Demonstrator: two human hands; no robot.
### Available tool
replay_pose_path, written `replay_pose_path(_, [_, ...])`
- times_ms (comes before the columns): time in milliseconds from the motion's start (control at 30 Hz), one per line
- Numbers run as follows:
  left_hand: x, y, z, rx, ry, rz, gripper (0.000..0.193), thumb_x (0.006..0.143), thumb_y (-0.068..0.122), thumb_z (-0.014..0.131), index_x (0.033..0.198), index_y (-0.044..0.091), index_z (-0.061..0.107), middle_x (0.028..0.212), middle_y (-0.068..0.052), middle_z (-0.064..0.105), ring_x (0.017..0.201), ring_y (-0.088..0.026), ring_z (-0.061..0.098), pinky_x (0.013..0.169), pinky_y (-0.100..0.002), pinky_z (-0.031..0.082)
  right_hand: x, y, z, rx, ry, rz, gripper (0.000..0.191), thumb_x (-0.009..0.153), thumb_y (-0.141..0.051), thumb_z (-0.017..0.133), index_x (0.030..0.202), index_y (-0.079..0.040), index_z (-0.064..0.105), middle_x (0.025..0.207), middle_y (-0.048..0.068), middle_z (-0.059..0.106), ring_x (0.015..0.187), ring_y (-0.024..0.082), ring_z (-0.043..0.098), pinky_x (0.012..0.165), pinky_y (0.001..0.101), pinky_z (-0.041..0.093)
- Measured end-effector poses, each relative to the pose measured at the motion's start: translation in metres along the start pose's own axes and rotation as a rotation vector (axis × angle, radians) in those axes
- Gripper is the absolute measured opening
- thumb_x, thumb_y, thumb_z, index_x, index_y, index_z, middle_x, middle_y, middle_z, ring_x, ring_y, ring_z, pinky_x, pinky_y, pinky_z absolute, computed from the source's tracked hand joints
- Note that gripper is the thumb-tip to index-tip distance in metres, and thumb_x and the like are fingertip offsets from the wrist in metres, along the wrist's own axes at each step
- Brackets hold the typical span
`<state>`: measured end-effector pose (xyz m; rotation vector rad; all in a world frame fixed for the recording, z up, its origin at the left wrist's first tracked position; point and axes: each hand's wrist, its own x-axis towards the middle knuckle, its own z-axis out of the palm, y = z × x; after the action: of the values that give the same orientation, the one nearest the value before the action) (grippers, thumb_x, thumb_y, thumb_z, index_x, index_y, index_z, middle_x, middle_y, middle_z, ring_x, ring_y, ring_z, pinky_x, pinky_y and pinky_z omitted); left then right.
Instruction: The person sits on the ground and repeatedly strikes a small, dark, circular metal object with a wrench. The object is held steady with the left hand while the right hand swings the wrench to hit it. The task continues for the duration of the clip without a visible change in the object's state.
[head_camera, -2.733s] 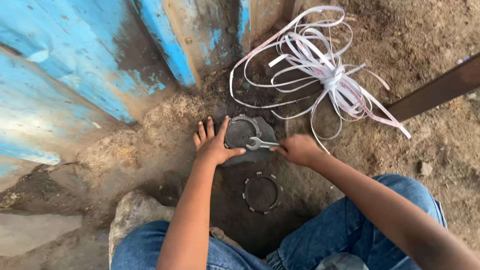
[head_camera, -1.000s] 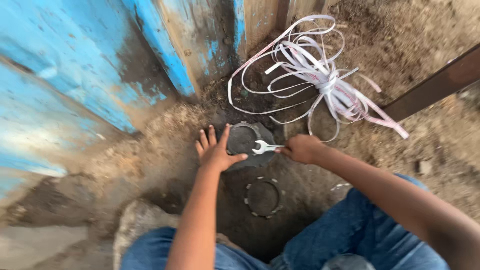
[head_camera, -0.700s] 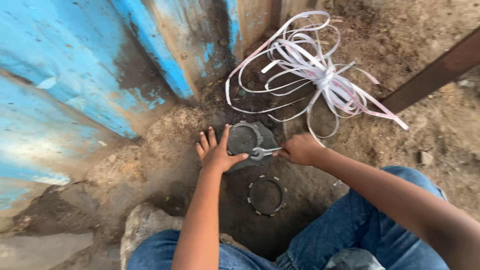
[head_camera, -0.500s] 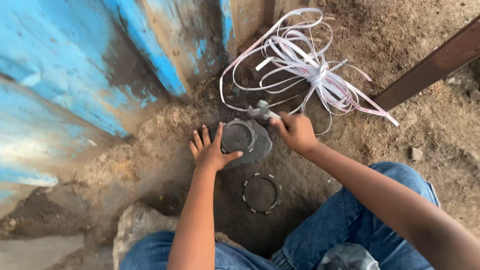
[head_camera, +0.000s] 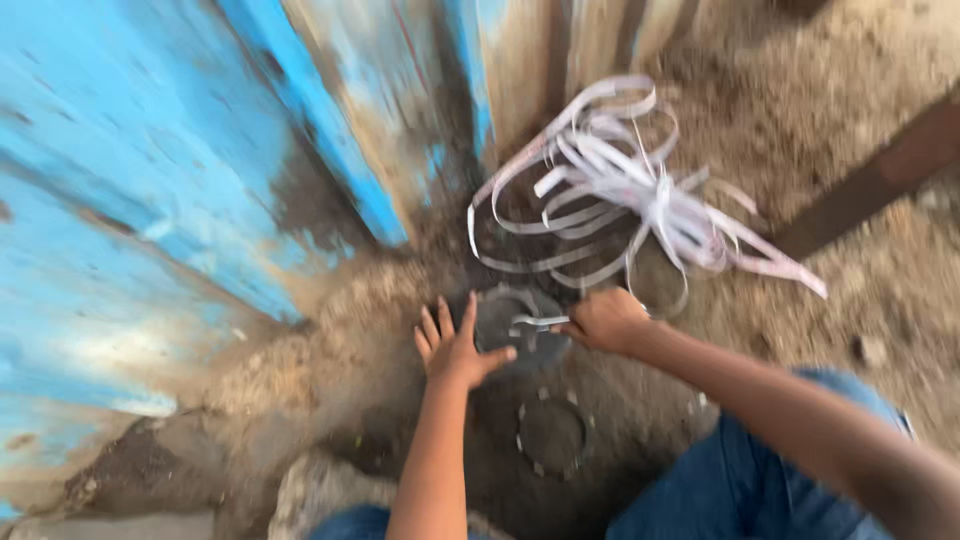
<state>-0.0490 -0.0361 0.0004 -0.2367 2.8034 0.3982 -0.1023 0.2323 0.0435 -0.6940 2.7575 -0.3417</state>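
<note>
Head view: the left hand (head_camera: 455, 350) is bracing a heavy-looking, rigid round metal housing (head_camera: 520, 325) by its rim, fingers spread, while the right hand (head_camera: 605, 320) is gripping a slim steel wrench (head_camera: 535, 322) by its handle.

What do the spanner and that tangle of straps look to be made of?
Spanner: likely bare steel, bright silvery sheen, held in the right hand. Straps: probably plastic banding, flat pale glossy ribbons that loop springily. Blur leaves both uncertain.
</note>
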Motion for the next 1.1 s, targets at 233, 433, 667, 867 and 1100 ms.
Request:
replay_pose_path(233, [-0.006,0.004,0.004,-0.017,0.132,0.002,0.124,0.062,0.088,0.07,0.163,0.041,0.015,0.172,-0.016,0.003,0.158,-0.042,-0.003,0.124,-0.059,0.0,-0.02,0.002,0.027,0.203,0.049,0.151,0.059,0.095,-0.062,0.053,0.091,-0.009,0.078,0.081,0.018,0.072,0.077,0.038,0.071,0.073,0.0509,0.056])
replay_pose_path(433, [-0.026,0.01,0.011,-0.008,0.222,0.014,0.11,0.077,0.084,0.058,0.162,0.03,0.013,0.171,-0.014,0.002,0.156,-0.042,-0.003,0.121,-0.061,0.003,-0.033,-0.002,0.022,0.047,0.057,0.072,0.052,0.094,-0.06,0.052,0.094,-0.014,0.078,0.08,0.019,0.072,0.079,0.041,0.07,0.073,0.054,0.054])
replay_pose_path(667, [-0.07,0.014,-0.012,-0.262,0.504,-0.16,0.094,0.092,0.075,0.049,0.165,0.024,0.02,0.172,-0.017,0.009,0.156,-0.045,0.005,0.119,-0.067,0.009,-0.066,-0.009,0.004,0.045,0.25,0.041,0.036,0.098,-0.046,0.056,0.106,-0.013,0.068,0.081,0.02,0.072,0.078,0.043,0.069,0.071,0.0547,0.053])
replay_pose_path(867, [-0.138,0.021,-0.01,-0.238,0.318,-0.225,0.092,0.09,0.067,0.057,0.162,0.023,0.022,0.17,-0.017,0.008,0.156,-0.045,0.002,0.12,-0.063,0.005,-0.09,-0.027,-0.004,0.045,0.475,-0.084,0.033,0.088,-0.037,0.069,0.096,-0.006,0.065,0.096,0.015,0.068,0.089,0.04,0.068,0.079,0.0516,0.054])
replay_pose_path(1100, [-0.166,0.032,-0.03,-0.252,-0.019,-0.208,0.076,0.092,0.061,0.06,0.154,0.019,0.046,0.166,-0.01,0.034,0.156,-0.036,0.023,0.124,-0.059,0.016,-0.122,-0.057,-0.034,0.335,0.558,-0.226,0.037,0.083,-0.029,0.08,0.092,0.002,0.063,0.088,0.017,0.065,0.08,0.036,0.065,0.07,0.0475,0.051])
